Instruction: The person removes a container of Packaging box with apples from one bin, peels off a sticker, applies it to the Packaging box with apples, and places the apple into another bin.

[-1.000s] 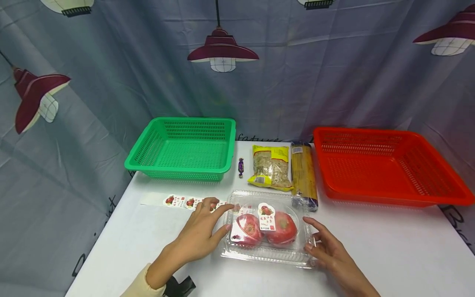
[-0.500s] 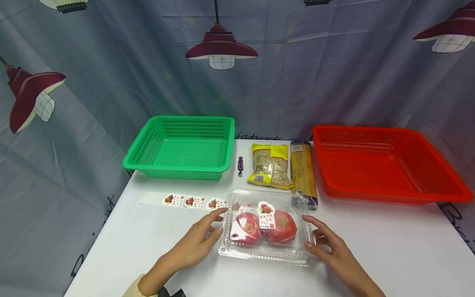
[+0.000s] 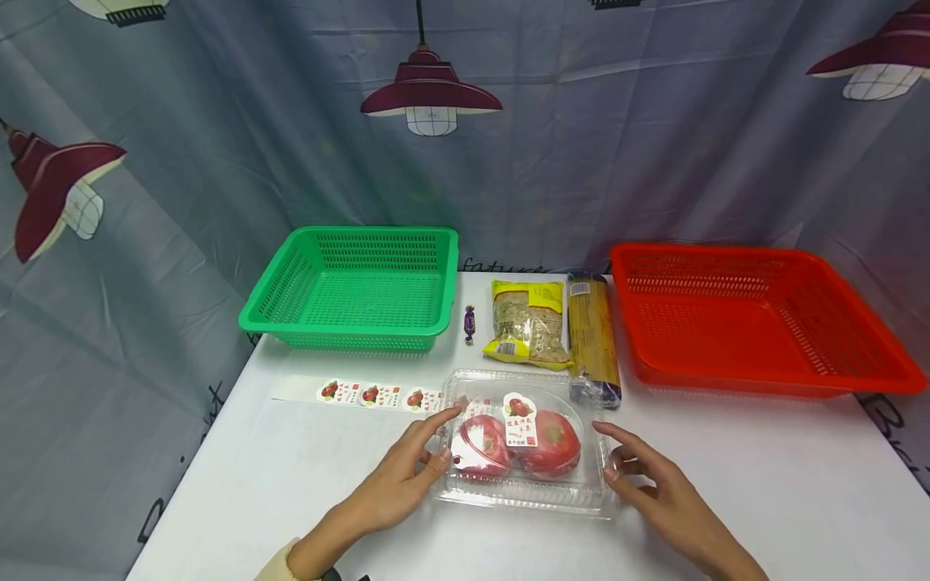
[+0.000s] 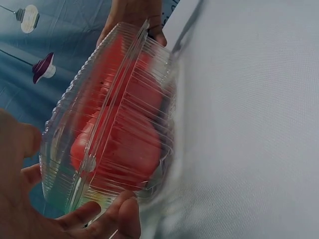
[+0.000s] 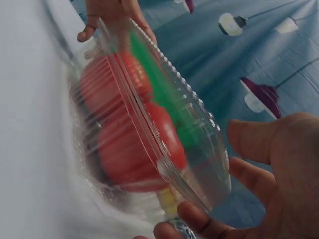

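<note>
A clear plastic clamshell box (image 3: pixel 555 496) lies on the white table in front of me, its lid down. Two round red fruits (image 3: pixel 550 445) show through it, and a fruit-printed sticker (image 3: pixel 520 420) is on the lid. My left hand (image 3: pixel 400 478) holds the box's left side, thumb toward the near edge and fingers at the rim. My right hand (image 3: pixel 657 484) holds the opposite side in the same way. Seen from the left wrist, curled fingertips (image 4: pixel 128 214) reach along the ribbed wall. In the right wrist view, fingertips (image 5: pixel 193 215) lie right at the box's rim.
A strip of stickers (image 3: pixel 378 395) lies left of the box. Behind stand a green basket (image 3: pixel 349 329) and, at right, a red basket (image 3: pixel 734 379). Between them lie a purple-wrapped candy (image 3: pixel 469 324), a yellow bag (image 3: pixel 528 323) and a long yellow packet (image 3: pixel 594 331).
My left hand has drawn back from over the lid and the sticker strip, then come in against the box's left side. My right hand has stayed at the right side.
</note>
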Action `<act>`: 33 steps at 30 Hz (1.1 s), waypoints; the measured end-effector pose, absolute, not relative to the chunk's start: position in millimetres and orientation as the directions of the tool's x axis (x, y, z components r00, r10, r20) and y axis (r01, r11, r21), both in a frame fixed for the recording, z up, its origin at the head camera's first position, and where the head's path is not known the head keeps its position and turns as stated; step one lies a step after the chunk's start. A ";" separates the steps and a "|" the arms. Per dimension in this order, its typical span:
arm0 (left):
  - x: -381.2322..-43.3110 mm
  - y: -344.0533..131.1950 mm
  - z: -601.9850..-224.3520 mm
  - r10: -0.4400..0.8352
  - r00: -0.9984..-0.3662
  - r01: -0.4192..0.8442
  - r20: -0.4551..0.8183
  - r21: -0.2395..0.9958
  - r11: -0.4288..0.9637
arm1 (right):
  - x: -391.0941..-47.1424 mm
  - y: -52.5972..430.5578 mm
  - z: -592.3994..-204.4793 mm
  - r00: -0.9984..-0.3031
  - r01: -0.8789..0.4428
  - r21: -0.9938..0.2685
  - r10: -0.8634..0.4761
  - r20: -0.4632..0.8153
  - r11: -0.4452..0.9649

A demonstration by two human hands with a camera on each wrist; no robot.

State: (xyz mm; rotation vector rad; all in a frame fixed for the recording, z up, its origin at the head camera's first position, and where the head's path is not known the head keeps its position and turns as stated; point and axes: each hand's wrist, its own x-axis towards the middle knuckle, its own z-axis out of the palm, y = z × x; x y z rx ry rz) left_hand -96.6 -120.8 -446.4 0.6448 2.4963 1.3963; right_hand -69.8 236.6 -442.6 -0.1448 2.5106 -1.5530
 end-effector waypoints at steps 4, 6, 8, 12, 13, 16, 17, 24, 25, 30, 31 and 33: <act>-98.3 -120.6 -446.7 0.467 -0.884 0.271 0.038 0.853 0.445 | -71.3 245.6 -444.1 -0.981 -0.077 -0.901 -0.193 -0.008 0.427; -98.8 -120.6 -446.5 0.462 -0.886 0.271 0.042 0.855 0.442 | -73.9 250.8 -444.8 -0.981 -0.094 -0.910 -0.192 0.016 0.404; -99.9 -120.2 -446.5 0.453 -0.890 0.267 0.045 0.857 0.441 | -77.5 256.4 -446.0 -0.983 -0.096 -0.922 -0.184 0.028 0.375; -102.6 -118.9 -448.5 0.425 -0.904 0.253 0.053 0.867 0.430 | -86.0 268.6 -448.4 -0.989 -0.040 -0.951 -0.146 -0.005 0.307; -103.3 -118.5 -449.4 0.415 -0.908 0.244 0.054 0.874 0.421 | -88.3 271.8 -449.4 -0.991 -0.024 -0.956 -0.136 -0.017 0.294; -104.3 -117.3 -451.9 0.386 -0.921 0.210 0.053 0.903 0.376 | -94.1 280.9 -452.6 -0.991 0.026 -0.969 -0.119 -0.057 0.247; -104.5 -116.9 -452.6 0.375 -0.926 0.198 0.053 0.912 0.359 | -95.8 283.7 -454.0 -0.991 0.038 -0.971 -0.117 -0.067 0.235; -102.7 -114.7 -451.3 0.322 -0.946 0.119 0.017 0.947 0.299 | -107.9 298.4 -462.0 -0.991 0.101 -0.992 -0.085 -0.107 0.074; -102.6 -114.4 -450.6 0.317 -0.948 0.110 0.010 0.948 0.299 | -110.0 300.1 -462.4 -0.990 0.110 -0.993 -0.080 -0.114 0.044; -101.5 -113.4 -446.8 0.305 -0.952 0.087 -0.010 0.949 0.302 | -118.4 308.9 -461.6 -0.987 0.143 -0.977 -0.100 -0.128 -0.157; -101.2 -113.2 -446.4 0.306 -0.952 0.084 -0.012 0.951 0.299 | -119.3 310.9 -461.1 -0.986 0.144 -0.971 -0.110 -0.125 -0.192; -100.6 -113.3 -446.0 0.304 -0.952 0.077 -0.017 0.953 0.293 | -120.9 314.5 -460.2 -0.985 0.137 -0.955 -0.138 -0.103 -0.263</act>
